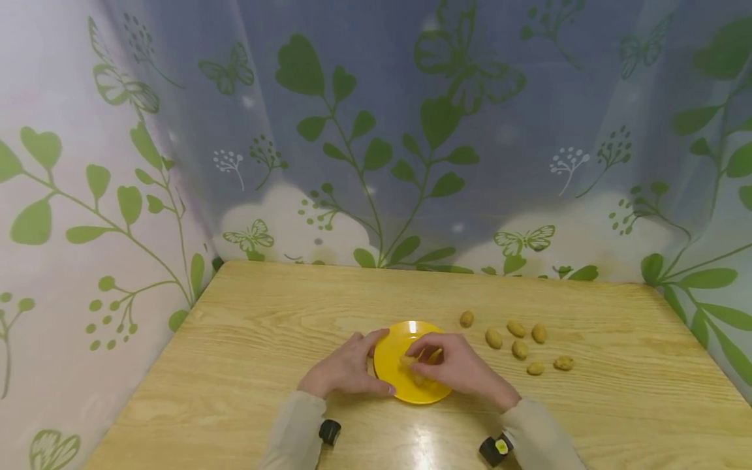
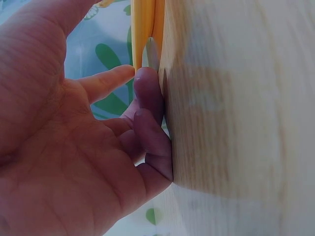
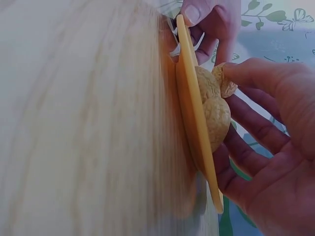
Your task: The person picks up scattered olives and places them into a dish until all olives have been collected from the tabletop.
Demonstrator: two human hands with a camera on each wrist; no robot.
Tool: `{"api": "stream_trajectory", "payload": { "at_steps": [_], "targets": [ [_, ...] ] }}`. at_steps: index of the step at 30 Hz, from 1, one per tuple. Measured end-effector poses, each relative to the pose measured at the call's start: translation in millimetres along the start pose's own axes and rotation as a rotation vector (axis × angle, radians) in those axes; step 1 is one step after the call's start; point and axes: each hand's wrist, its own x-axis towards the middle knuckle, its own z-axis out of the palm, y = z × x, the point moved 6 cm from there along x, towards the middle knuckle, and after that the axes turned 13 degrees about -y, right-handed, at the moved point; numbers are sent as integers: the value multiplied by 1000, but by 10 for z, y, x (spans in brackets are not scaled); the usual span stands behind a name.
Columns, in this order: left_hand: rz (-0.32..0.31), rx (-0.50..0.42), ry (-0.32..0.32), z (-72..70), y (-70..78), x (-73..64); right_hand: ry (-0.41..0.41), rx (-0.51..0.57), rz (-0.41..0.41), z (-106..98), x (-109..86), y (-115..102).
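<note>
A shallow yellow plate (image 1: 384, 356) lies on the table with its left side between the thumb and fingers of my left hand (image 1: 348, 369). That hand holds the plate at its rim (image 2: 142, 29). Over the plate, my right hand (image 1: 461, 371) pinches a tan, wrinkled walnut (image 3: 226, 81) between thumb and fingers. Two more walnuts (image 3: 215, 123) rest on the plate right beneath it, close to the pinched one. In the head view my right fingers partly cover the walnuts on the plate.
Several loose walnuts (image 1: 519, 349) are scattered on the wooden table (image 1: 282, 307) to the right of the plate. A curtain (image 1: 376, 196) with leaves and butterflies hangs behind the table's far edge and along both sides.
</note>
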Motion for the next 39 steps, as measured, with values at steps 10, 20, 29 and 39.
{"api": "stream_trajectory", "payload": {
  "at_steps": [10, 20, 29, 39],
  "targets": [
    [10, -5, 6, -18, 10, -9, -46, -4, 31, 41, 38, -4],
    [12, 10, 11, -12, 8, -18, -60, -48, 56, 83, 46, 19],
    [7, 9, 10, -3, 11, -9, -70, -54, 60, 86, 3, 11],
    [10, 16, 8, 5, 18, -9, -46, -22, 19, 58, -19, 18]
  ]
}}
